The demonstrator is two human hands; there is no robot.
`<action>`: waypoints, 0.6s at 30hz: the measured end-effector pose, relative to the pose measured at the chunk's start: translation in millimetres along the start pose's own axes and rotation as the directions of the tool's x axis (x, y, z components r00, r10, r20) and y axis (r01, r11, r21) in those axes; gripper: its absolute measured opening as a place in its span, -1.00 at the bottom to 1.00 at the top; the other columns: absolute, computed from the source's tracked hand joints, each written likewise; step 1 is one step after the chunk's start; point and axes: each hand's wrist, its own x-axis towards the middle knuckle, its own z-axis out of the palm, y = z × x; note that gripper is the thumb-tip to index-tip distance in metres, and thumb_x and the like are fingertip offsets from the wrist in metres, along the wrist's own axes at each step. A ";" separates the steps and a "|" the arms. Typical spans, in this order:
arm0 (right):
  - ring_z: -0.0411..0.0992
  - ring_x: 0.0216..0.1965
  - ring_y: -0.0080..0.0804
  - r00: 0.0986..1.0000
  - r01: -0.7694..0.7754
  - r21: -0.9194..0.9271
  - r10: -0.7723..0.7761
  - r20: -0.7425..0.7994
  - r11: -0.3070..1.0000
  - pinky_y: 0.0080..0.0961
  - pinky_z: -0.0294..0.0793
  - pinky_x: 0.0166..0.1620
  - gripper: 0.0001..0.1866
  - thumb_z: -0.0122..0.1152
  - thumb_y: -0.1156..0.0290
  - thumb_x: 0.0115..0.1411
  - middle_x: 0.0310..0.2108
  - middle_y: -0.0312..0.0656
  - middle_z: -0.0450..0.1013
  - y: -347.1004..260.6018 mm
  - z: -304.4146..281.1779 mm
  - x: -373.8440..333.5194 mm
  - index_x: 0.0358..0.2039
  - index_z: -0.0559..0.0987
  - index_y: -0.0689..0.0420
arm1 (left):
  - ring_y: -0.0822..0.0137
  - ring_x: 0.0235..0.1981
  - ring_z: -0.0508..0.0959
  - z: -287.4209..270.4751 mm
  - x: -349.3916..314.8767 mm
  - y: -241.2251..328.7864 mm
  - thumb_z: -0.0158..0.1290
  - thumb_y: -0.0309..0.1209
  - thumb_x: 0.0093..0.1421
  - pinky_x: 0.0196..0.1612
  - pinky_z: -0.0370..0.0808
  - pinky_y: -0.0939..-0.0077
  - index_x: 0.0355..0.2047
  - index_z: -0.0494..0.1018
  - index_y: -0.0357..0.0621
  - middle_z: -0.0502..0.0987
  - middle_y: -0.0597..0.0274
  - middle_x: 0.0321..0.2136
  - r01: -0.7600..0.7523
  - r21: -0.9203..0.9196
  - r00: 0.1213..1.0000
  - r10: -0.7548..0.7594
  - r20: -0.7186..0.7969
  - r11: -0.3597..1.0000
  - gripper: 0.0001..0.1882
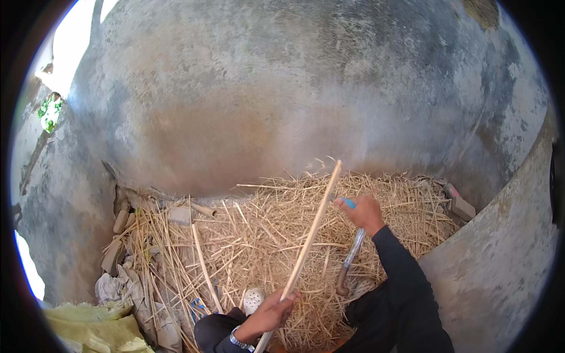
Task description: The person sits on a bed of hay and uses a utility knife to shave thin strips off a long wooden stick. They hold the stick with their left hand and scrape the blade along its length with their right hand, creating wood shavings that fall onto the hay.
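My left hand grips a long pale wooden strip near its lower end. The strip slants up and to the right, its top end in front of the wall. Off to the strip's right, my right hand is closed around a tool; a blue part shows at the thumb side. Below the fist runs a silvery shaft with a brown, hooked end. The fist hides how these parts join. A thick layer of shavings and straw-like strips lies beneath both hands.
A worn concrete wall rises beyond the shavings, and a low wall bounds the right. Long thin sticks and a grey block lie at left. A yellowish sack sits lower left. A perforated light shoe shows beside my left hand.
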 end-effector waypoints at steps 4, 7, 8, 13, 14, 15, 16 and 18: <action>0.39 -0.73 -0.21 0.934 0.346 0.065 -0.350 0.073 0.936 -0.27 0.35 -0.57 -0.21 -0.08 -0.49 0.02 -0.82 -0.18 0.36 -47.0 15.3 -53.0 -0.72 0.58 0.05 | 0.58 -0.75 0.07 3.3 4.3 16.8 -0.27 -0.27 0.41 -0.71 0.10 0.63 -0.07 0.28 -0.11 0.09 0.46 -0.67 0.072 -0.274 0.997 -0.061 0.047 0.959 -0.75; 0.40 -0.74 -0.18 0.905 0.417 0.063 -0.421 0.066 0.907 -0.27 0.35 -0.60 -0.25 0.07 -0.47 -0.08 -0.84 -0.16 0.33 -51.8 24.2 -59.6 -0.78 0.52 0.05 | 0.58 -0.75 0.06 4.3 2.2 17.7 -0.26 -0.25 0.41 -0.71 0.08 0.64 -0.08 0.28 -0.10 0.09 0.47 -0.68 0.078 -0.291 0.996 -0.060 0.070 0.954 -0.76; 0.41 -0.74 -0.21 0.922 0.385 0.026 -0.386 0.033 0.922 -0.28 0.35 -0.60 -0.24 0.04 -0.48 -0.06 -0.84 -0.17 0.34 -46.2 21.6 -50.9 -0.78 0.54 0.06 | 0.58 -0.75 0.06 4.9 0.8 17.5 -0.26 -0.24 0.41 -0.71 0.08 0.64 -0.08 0.27 -0.09 0.08 0.47 -0.68 0.072 -0.273 0.996 -0.053 0.075 0.959 -0.76; 0.37 -0.79 -0.27 0.905 0.395 -0.039 -0.396 -0.152 0.918 -0.34 0.29 -0.68 -0.21 -0.02 -0.49 -0.02 -0.86 -0.24 0.33 -38.2 17.1 -34.3 -0.77 0.56 0.07 | 0.59 -0.75 0.06 8.0 2.0 21.5 -0.22 -0.23 0.40 -0.71 0.06 0.65 -0.16 0.25 -0.05 0.07 0.49 -0.69 0.086 -0.176 0.996 -0.078 0.049 0.981 -0.81; 0.35 -0.80 -0.28 0.890 0.417 -0.003 -0.409 -0.203 0.909 -0.35 0.28 -0.68 -0.21 -0.02 -0.49 -0.02 -0.87 -0.25 0.32 -35.6 23.6 -34.0 -0.77 0.56 0.06 | 0.59 -0.76 0.07 9.8 1.7 22.5 -0.21 -0.22 0.40 -0.71 0.06 0.65 -0.18 0.24 -0.05 0.08 0.49 -0.69 0.081 -0.166 0.996 -0.073 0.055 0.983 -0.81; 0.34 -0.80 -0.29 0.931 0.325 0.016 -0.317 -0.179 0.946 -0.35 0.27 -0.68 -0.21 -0.04 -0.50 -0.01 -0.87 -0.26 0.31 -30.1 24.4 -26.7 -0.77 0.55 0.06 | 0.59 -0.76 0.08 11.7 1.4 23.3 -0.20 -0.22 0.40 -0.71 0.07 0.66 -0.21 0.24 -0.04 0.08 0.50 -0.70 0.077 -0.156 0.996 -0.069 0.061 0.985 -0.82; 0.33 -0.80 -0.30 0.965 0.230 0.044 -0.222 -0.143 0.972 -0.35 0.25 -0.68 -0.21 -0.05 -0.50 -0.01 -0.87 -0.26 0.31 -23.6 27.3 -16.1 -0.77 0.55 0.06 | 0.60 -0.75 0.06 13.6 -1.7 19.9 -0.19 -0.24 0.40 -0.71 0.06 0.66 -0.18 0.24 -0.05 0.07 0.51 -0.69 0.087 -0.148 0.995 -0.080 0.052 0.985 -0.83; 0.31 -0.80 -0.32 0.984 0.128 0.045 -0.121 -0.132 0.991 -0.34 0.23 -0.68 -0.19 -0.08 -0.51 0.00 -0.87 -0.26 0.29 -4.7 26.9 3.9 -0.79 0.53 0.06 | 0.61 -0.74 0.04 18.8 -6.9 12.0 -0.18 -0.27 0.39 -0.70 0.05 0.66 -0.14 0.26 -0.07 0.06 0.53 -0.69 0.095 -0.131 0.995 -0.090 0.040 0.987 -0.83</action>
